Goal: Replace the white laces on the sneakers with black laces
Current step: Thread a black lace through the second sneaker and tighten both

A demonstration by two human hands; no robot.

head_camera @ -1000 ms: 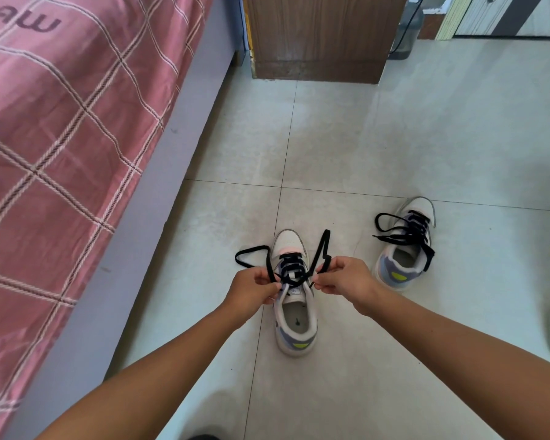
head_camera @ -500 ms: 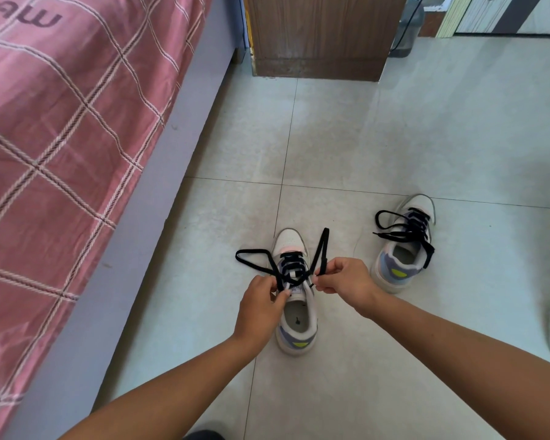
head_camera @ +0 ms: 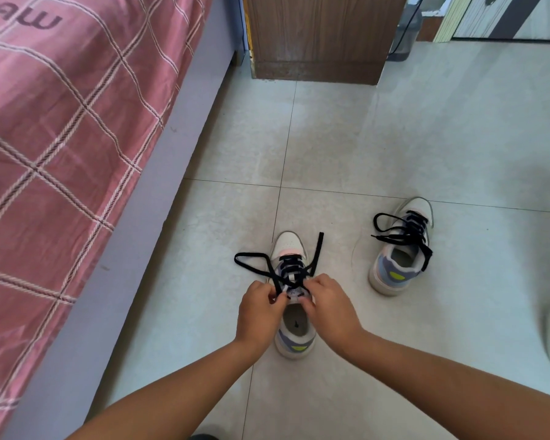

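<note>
Bed [head_camera: 61,154] occupies the left. Two sneakers stand on the floor [head_camera: 394,138]: near sneaker [head_camera: 294,339] centre, second sneaker [head_camera: 400,258] to its right, black-laced. Left hand [head_camera: 258,309] and right hand [head_camera: 329,308] each pinch the black lace [head_camera: 258,265] above the near sneaker's tongue.

Left hand [head_camera: 257,308]: fingers curled, thumb and forefinger pinched together, knuckles up.
Right hand [head_camera: 327,304]: fingers curled inward, fingertips pinched, close beside the left.
Forearms: 2 bare, both reached forward and converged at the wrists.
</note>
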